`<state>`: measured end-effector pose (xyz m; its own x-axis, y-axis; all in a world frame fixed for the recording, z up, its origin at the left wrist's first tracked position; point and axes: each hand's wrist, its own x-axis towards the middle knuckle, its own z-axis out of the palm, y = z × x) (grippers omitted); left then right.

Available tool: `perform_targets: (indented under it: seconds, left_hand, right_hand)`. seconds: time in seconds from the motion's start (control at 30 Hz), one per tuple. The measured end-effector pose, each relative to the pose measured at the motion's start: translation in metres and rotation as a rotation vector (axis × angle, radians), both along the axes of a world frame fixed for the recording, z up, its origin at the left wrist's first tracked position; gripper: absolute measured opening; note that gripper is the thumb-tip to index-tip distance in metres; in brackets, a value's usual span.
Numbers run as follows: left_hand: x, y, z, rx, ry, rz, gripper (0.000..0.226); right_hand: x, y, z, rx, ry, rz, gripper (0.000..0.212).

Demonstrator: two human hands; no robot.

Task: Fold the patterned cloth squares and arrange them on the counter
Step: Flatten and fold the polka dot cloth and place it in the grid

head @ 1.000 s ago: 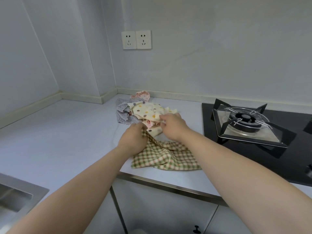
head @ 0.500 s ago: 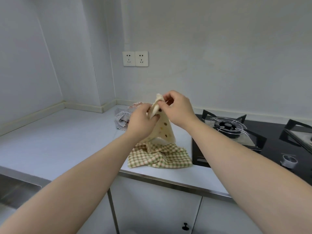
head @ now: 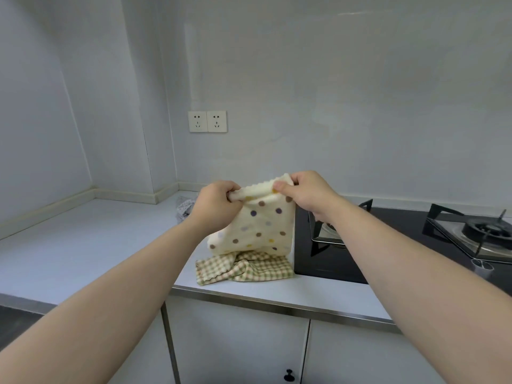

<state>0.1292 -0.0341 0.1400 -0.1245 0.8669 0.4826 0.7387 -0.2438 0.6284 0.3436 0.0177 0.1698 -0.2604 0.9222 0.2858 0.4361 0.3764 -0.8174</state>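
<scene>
Item 1, dotted cloth (head: pixel 260 225): cream, with brown, purple and yellow spots and a scalloped upper edge. We record it lifted off the counter (head: pixel 83 245) and hanging between the two hands. Its lower edge comes down close over the checked cloth; whether the two touch we cannot tell

Item 2, left hand (head: pixel 219 206): fingers curled, pinching the upper left corner of the dotted cloth

Item 3, right hand (head: pixel 307 195): thumb and fingers pinching the upper right corner of the same cloth. We see the top edge run slightly slack from one hand to the other

Item 4, checked cloth (head: pixel 249 268): green and cream, crumpled. We find it lying on the counter by the near edge, just left of the hob and beneath the dotted cloth

Item 5, grey cloth (head: pixel 184 206): finely patterned and bunched. We place it farther back on the counter to the left, partly hidden behind the left hand

Item 6, hob (head: pixel 401 245): black glass, set into the counter on the right. One pan support is largely hidden behind the right forearm; we see a burner (head: pixel 490 231) with its support at the far right

Item 7, double socket (head: pixel 207 121): white, on the far wall, above and left of the hands

Item 8, cabinet doors (head: pixel 235 342): pale, below the counter. We note a dark knob (head: pixel 289 375) at the bottom of the view
</scene>
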Motion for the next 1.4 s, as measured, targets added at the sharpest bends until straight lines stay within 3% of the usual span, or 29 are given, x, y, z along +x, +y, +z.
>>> perform_targets:
  seconds: [0.2, 0.3, 0.4, 0.47, 0.6, 0.67, 0.73, 0.8, 0.87, 0.97, 1.07, 1.13, 1.27, 1.4]
  left_hand:
    - [-0.017, 0.013, 0.001, 0.002, 0.016, 0.166, 0.026]
    - [-0.027, 0.026, -0.008, -0.099, -0.009, 0.182, 0.042]
    - [-0.033, 0.032, -0.016, -0.249, -0.244, 0.071, 0.066]
    - [-0.037, 0.032, -0.018, -0.359, -0.335, -0.016, 0.071]
    - [-0.054, 0.031, -0.019, -0.558, -0.456, -0.158, 0.056]
    - [-0.057, 0.032, -0.016, -0.500, -0.408, -0.146, 0.043]
    - [-0.060, 0.036, -0.011, -0.359, -0.280, -0.034, 0.026]
    - [-0.070, 0.043, -0.007, -0.186, -0.134, 0.117, 0.015]
    - [-0.088, 0.043, -0.002, -0.050, -0.041, 0.223, 0.001]
    - [-0.123, 0.030, 0.007, 0.110, 0.047, 0.349, 0.003]
    - [-0.166, 0.006, -0.001, 0.204, 0.179, 0.452, 0.006]
    - [-0.199, -0.013, -0.022, 0.136, 0.322, 0.463, 0.007]
    - [-0.246, -0.060, -0.071, -0.251, 0.601, 0.351, 0.005]
    - [-0.258, -0.104, -0.099, -0.345, 0.626, 0.269, 0.020]
  right_hand:
    - [0.010, 0.001, -0.002, 0.006, -0.143, -0.081, 0.046]
    - [0.007, 0.010, -0.011, -0.120, -0.032, -0.079, 0.057]
    - [0.002, 0.019, -0.022, -0.339, 0.122, -0.014, 0.061]
    - [0.001, 0.024, -0.027, -0.414, 0.137, 0.011, 0.061]
    - [0.007, 0.037, -0.036, -0.481, 0.082, 0.115, 0.033]
    - [0.007, 0.043, -0.039, -0.471, 0.103, 0.149, 0.029]
    - [-0.002, 0.049, -0.038, -0.407, 0.162, 0.128, 0.041]
    - [-0.021, 0.053, -0.034, -0.282, 0.191, 0.105, 0.050]
    - [-0.044, 0.046, -0.029, -0.099, 0.146, 0.097, 0.040]
    - [-0.078, 0.024, -0.024, 0.163, 0.059, 0.091, 0.033]
    - [-0.110, -0.003, -0.032, 0.281, 0.039, 0.197, 0.033]
    - [-0.130, -0.016, -0.047, 0.300, -0.087, 0.281, 0.032]
    - [-0.163, -0.029, -0.089, 0.248, -0.497, 0.471, 0.027]
    - [-0.178, -0.039, -0.116, 0.231, -0.647, 0.538, 0.022]
